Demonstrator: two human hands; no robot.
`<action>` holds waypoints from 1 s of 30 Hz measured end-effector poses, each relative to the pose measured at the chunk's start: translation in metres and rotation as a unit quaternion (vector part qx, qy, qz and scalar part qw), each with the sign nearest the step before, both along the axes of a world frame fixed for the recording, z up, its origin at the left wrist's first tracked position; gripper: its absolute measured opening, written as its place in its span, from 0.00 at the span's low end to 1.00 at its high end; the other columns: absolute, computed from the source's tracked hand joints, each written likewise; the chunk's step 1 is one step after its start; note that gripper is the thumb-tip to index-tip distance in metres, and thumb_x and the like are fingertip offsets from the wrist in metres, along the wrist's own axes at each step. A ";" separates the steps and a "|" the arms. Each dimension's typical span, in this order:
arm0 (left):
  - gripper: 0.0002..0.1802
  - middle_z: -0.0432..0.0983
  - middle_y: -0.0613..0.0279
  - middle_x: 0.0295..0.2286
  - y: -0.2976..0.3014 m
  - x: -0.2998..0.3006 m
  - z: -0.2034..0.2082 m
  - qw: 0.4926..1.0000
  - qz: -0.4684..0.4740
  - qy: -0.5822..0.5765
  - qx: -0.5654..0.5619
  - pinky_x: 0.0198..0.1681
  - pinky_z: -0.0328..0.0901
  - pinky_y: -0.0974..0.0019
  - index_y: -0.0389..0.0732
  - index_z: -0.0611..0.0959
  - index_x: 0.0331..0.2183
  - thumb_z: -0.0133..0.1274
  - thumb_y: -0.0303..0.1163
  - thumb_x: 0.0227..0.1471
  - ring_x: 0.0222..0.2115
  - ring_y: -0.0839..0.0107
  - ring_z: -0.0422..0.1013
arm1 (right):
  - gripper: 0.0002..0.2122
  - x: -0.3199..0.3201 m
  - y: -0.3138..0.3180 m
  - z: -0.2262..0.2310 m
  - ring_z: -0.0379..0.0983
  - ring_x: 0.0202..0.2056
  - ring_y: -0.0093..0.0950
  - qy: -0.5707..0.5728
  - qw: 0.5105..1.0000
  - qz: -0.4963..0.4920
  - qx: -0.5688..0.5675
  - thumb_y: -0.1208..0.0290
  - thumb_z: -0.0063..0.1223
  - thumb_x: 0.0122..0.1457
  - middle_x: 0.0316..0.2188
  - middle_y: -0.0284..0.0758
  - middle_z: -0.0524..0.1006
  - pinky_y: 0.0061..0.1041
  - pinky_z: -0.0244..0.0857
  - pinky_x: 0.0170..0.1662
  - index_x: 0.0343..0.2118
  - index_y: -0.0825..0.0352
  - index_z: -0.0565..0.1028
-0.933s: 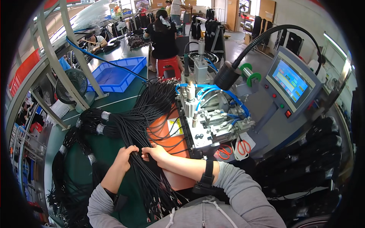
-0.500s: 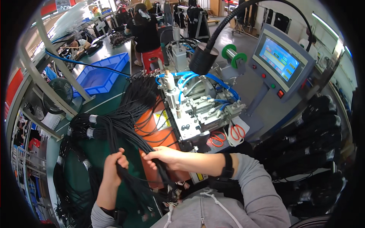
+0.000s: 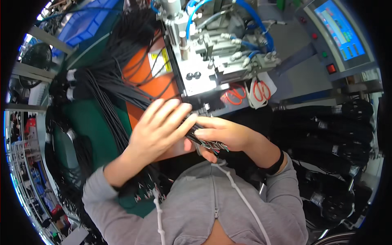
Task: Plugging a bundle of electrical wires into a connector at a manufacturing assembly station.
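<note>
My right hand (image 3: 226, 134) is closed round a bundle of thin black cables (image 3: 196, 131), close to my chest. Bare coloured wire ends (image 3: 215, 145) stick out of the bundle below its fingers. My left hand (image 3: 159, 130) lies over the same bundle with its fingers stretched out, its fingertips close to the right hand. A second strand of black cables (image 3: 108, 112) runs down behind my left wrist, its stripped ends (image 3: 149, 192) hanging beside my jacket.
Ahead stands a metal machine (image 3: 204, 77) with blue air hoses. Red-handled scissors (image 3: 261, 90) lie to its right, below a control screen (image 3: 337, 28). An orange mat (image 3: 134, 67) covers part of the green table (image 3: 87, 153). Black cable bundles (image 3: 326, 126) hang at the right.
The view has tipped down and closer. My left hand has let go of its strand and moved right, onto the other bundle. My right hand now holds that bundle near its wire ends.
</note>
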State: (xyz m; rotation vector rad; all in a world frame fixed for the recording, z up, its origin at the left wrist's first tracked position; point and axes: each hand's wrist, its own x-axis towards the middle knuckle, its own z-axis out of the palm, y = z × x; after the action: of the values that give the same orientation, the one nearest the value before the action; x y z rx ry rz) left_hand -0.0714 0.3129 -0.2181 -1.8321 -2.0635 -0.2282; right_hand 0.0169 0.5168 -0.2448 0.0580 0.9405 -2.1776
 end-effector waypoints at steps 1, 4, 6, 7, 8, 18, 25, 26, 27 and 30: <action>0.27 0.72 0.52 0.39 0.003 -0.003 -0.011 1.000 0.007 -0.015 -0.008 0.43 0.66 0.60 0.37 0.76 0.46 0.56 0.29 0.38 0.41 0.61 0.70 | 0.12 0.004 0.005 0.003 0.70 0.21 0.19 0.013 1.000 0.012 0.017 0.69 0.46 0.62 0.29 0.34 0.75 0.18 0.64 0.22 0.45 0.69 0.69; 0.25 0.76 0.53 0.30 0.017 -0.018 -0.043 0.983 -0.074 -0.111 0.123 0.28 0.68 0.65 0.31 0.76 0.42 0.55 0.24 0.36 0.27 0.63 0.73 | 0.12 0.012 0.025 -0.004 0.71 0.25 0.19 0.042 0.997 0.020 0.057 0.66 0.43 0.64 0.34 0.36 0.76 0.18 0.67 0.26 0.43 0.69 0.70; 0.23 0.75 0.55 0.26 0.025 -0.016 -0.048 0.982 -0.072 -0.126 0.117 0.25 0.66 0.65 0.31 0.77 0.41 0.54 0.24 0.36 0.23 0.65 0.72 | 0.09 0.025 0.035 -0.027 0.72 0.25 0.20 0.117 0.963 -0.176 0.164 0.71 0.48 0.61 0.31 0.37 0.76 0.18 0.67 0.28 0.40 0.71 0.73; 0.22 0.75 0.57 0.23 0.029 -0.012 -0.047 0.983 -0.064 -0.132 0.113 0.22 0.65 0.66 0.31 0.77 0.39 0.54 0.23 0.35 0.20 0.66 0.71 | 0.08 0.031 0.038 -0.032 0.73 0.25 0.21 0.152 0.925 -0.269 0.219 0.73 0.50 0.59 0.30 0.37 0.77 0.17 0.66 0.29 0.38 0.73 0.74; 0.20 0.74 0.59 0.20 0.033 -0.010 -0.047 0.983 -0.054 -0.137 0.110 0.19 0.63 0.66 0.31 0.77 0.37 0.54 0.23 0.35 0.16 0.68 0.69 | 0.08 0.033 0.038 -0.035 0.73 0.25 0.21 0.145 0.924 -0.274 0.222 0.73 0.50 0.59 0.30 0.37 0.77 0.17 0.66 0.29 0.38 0.73 0.74; 0.15 0.74 0.58 0.22 0.040 -0.002 -0.053 0.967 -0.034 -0.185 0.171 0.19 0.62 0.69 0.33 0.78 0.33 0.57 0.27 0.37 0.18 0.69 0.70 | 0.10 0.018 0.017 -0.057 0.72 0.29 0.23 0.300 0.813 -0.453 0.207 0.83 0.62 0.46 0.28 0.38 0.76 0.18 0.66 0.33 0.32 0.73 0.76; 0.13 0.75 0.59 0.25 0.036 0.004 -0.043 0.953 0.011 -0.232 0.197 0.19 0.63 0.71 0.35 0.80 0.31 0.58 0.31 0.39 0.19 0.71 0.71 | 0.08 0.011 0.003 -0.046 0.73 0.30 0.25 0.306 0.793 -0.434 0.297 0.84 0.62 0.46 0.27 0.39 0.76 0.19 0.68 0.34 0.30 0.73 0.76; 0.13 0.75 0.59 0.25 0.037 0.002 -0.043 0.954 0.009 -0.228 0.197 0.18 0.63 0.71 0.35 0.81 0.31 0.58 0.31 0.40 0.19 0.71 0.71 | 0.08 0.008 0.000 -0.043 0.73 0.30 0.25 0.322 0.793 -0.419 0.304 0.83 0.63 0.46 0.27 0.39 0.76 0.20 0.69 0.34 0.30 0.73 0.75; 0.13 0.75 0.60 0.25 0.038 0.001 -0.044 0.954 0.006 -0.224 0.197 0.18 0.62 0.72 0.35 0.81 0.31 0.59 0.31 0.40 0.19 0.72 0.71 | 0.09 0.005 -0.003 -0.041 0.74 0.31 0.25 0.338 0.792 -0.404 0.310 0.83 0.63 0.47 0.27 0.39 0.76 0.20 0.69 0.34 0.31 0.73 0.75; 0.13 0.75 0.60 0.24 0.038 0.000 -0.045 0.956 0.009 -0.210 0.206 0.18 0.62 0.72 0.35 0.81 0.31 0.59 0.31 0.41 0.19 0.72 0.71 | 0.09 -0.002 -0.022 -0.035 0.74 0.32 0.27 0.288 0.788 -0.500 0.213 0.82 0.63 0.47 0.28 0.39 0.76 0.21 0.70 0.36 0.31 0.73 0.75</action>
State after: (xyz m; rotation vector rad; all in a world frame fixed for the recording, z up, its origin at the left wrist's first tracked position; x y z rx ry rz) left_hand -0.0715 0.3513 -0.2636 -1.6001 -2.0826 -1.0385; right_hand 0.0151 0.4945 -0.2797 0.1365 2.1204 -2.9406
